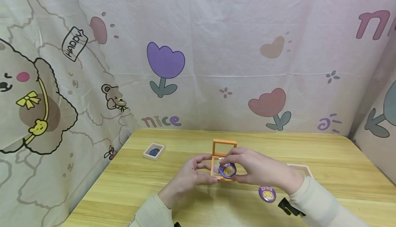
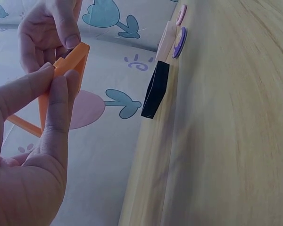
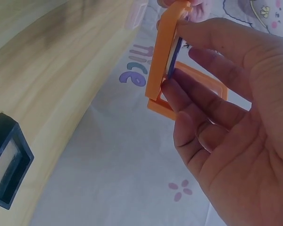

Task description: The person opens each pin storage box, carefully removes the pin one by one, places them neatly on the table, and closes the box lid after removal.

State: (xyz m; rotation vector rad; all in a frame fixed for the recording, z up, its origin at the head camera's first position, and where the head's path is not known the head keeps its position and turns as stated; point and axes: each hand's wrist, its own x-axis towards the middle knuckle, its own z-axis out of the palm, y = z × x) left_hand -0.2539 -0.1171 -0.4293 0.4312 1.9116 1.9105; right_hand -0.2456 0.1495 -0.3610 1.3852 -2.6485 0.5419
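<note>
The left hand (image 1: 198,172) grips the left and near edges of an orange hinged frame (image 1: 224,141), thumb and fingers clamped on the rim; the frame is held above the wood-grain tabletop (image 1: 108,199), with its lid raised on the far side. The right hand (image 1: 258,166) pinches a purple cartoon button badge (image 1: 229,171) between thumb and fingers. This badge is at the open face of the frame's near panel; whether it is seated cannot be told. A second purple badge (image 1: 267,194) lies on the tabletop, to the near right of the frame, beside the right forearm. At far left is a pale frame (image 1: 148,149) holding a dark blue piece (image 1: 154,152). At right, another pale frame (image 1: 309,170) is partly hidden by the right forearm. Both wrist views also show a black frame (image 2: 155,89) on the tabletop.
</note>
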